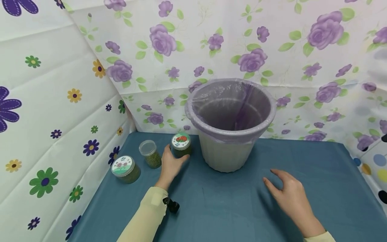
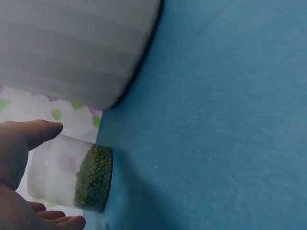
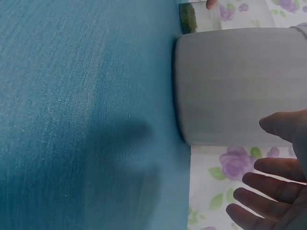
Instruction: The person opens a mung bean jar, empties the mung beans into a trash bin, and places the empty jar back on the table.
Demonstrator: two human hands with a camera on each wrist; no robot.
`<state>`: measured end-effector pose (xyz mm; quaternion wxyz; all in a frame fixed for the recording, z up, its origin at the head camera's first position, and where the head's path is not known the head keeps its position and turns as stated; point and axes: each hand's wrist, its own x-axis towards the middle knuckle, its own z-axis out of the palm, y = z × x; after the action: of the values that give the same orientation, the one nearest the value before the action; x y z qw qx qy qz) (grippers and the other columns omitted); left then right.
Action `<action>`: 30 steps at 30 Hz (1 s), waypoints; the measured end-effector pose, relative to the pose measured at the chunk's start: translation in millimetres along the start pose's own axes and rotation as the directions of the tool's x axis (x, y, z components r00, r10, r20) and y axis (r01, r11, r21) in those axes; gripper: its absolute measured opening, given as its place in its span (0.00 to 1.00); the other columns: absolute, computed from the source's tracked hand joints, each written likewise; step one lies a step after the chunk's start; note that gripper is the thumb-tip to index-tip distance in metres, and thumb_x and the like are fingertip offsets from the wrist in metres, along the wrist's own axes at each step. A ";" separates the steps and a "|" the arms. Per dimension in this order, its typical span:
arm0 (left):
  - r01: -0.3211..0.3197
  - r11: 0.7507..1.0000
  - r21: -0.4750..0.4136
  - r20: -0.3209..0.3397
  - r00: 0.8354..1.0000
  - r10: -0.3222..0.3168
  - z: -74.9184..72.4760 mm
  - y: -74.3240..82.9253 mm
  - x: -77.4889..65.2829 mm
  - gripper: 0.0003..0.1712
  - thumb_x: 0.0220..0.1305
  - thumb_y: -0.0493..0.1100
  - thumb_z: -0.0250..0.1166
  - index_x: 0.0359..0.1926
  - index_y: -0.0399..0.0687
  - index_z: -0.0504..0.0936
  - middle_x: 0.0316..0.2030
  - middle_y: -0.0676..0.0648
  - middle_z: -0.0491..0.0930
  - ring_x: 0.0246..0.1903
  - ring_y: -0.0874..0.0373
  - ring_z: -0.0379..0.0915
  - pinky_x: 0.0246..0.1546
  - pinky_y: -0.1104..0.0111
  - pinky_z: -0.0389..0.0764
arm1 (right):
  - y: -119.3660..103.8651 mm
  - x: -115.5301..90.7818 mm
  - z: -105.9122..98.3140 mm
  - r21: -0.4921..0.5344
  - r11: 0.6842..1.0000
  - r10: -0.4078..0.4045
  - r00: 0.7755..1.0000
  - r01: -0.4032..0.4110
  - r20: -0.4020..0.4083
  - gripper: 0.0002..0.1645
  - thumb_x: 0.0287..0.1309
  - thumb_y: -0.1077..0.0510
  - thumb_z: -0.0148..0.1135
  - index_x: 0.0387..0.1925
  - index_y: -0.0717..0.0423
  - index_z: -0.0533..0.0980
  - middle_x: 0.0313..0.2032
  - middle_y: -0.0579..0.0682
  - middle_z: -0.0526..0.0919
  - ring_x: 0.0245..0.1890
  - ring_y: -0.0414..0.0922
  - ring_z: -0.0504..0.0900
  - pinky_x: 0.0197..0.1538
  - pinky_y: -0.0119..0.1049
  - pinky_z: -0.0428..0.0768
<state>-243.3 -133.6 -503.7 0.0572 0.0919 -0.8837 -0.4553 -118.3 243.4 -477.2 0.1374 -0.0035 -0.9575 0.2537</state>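
Observation:
My left hand is at a clear jar with a red-pictured lid, part-filled with small green beans. In the left wrist view, thumb and fingers spread to either side of this upright jar, thumb tip right at its wall. Left of that hand stand a slimmer clear-lidded jar and a wider jar with a flower-pictured lid, both holding green contents. My right hand hovers over the table at the right, fingers apart and loosely bent, holding nothing. Nearest to it is a pale bucket.
The bucket has a thin purple bag lining it and folded over its rim. A blue cloth covers the table. Flower-printed sheets hang behind and at the left. A dark wrist device sits on the left sleeve.

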 end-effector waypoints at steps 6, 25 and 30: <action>-0.013 0.999 -0.053 -0.024 1.000 0.011 6.2 -3.1 18.4 0.49 0.48 0.57 0.71 0.66 0.46 0.58 0.58 0.42 0.69 0.58 0.46 0.68 0.53 0.50 0.74 | -0.5 1.7 2.6 -0.006 1.000 0.019 1.000 -0.019 0.020 0.41 0.52 0.24 0.49 0.48 0.53 0.80 0.45 0.58 0.82 0.43 0.55 0.82 0.35 0.50 0.82; -0.014 1.000 -0.015 -0.059 0.998 0.013 11.6 -12.7 31.4 0.45 0.36 0.56 0.78 0.57 0.51 0.68 0.49 0.48 0.75 0.50 0.50 0.72 0.51 0.54 0.75 | -0.4 5.1 2.7 -0.031 1.000 0.006 0.999 -0.005 0.037 0.26 0.54 0.36 0.61 0.42 0.52 0.82 0.41 0.55 0.85 0.40 0.53 0.83 0.38 0.52 0.81; -0.031 0.999 -0.016 -0.088 0.996 0.029 6.2 -10.7 15.7 0.45 0.35 0.58 0.78 0.55 0.51 0.68 0.46 0.49 0.75 0.47 0.52 0.73 0.48 0.56 0.77 | -1.1 6.6 0.0 -0.044 0.999 0.008 0.998 -0.005 0.066 0.28 0.55 0.35 0.60 0.42 0.53 0.82 0.41 0.55 0.85 0.41 0.54 0.83 0.39 0.53 0.80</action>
<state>-258.5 -138.1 -515.8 0.1038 0.0980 -0.8777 -0.4575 -124.6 243.0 -474.9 0.1045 -0.0012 -0.9668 0.2330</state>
